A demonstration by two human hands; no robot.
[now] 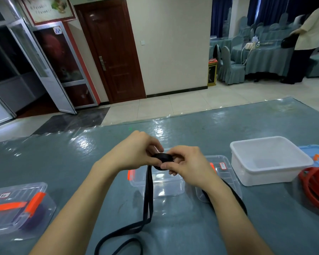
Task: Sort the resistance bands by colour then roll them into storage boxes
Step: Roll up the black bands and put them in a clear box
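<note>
A black resistance band (148, 196) is partly wound into a tight roll held above an open clear storage box (166, 186). My left hand (136, 150) and my right hand (184, 162) both pinch the roll between fingers and thumbs. The band's loose tail hangs down from the roll and loops across the table toward the near edge. Red bands (315, 184) lie piled at the right. A closed clear box (18, 207) at the left holds a purple roll.
A white tub (269, 161) stands at the right, with a blue lid (315, 153) behind it. A clear lid (223, 173) lies beside the open box under my right arm. The table has a shiny blue-grey cover (63, 162). A person stands far off at the back right.
</note>
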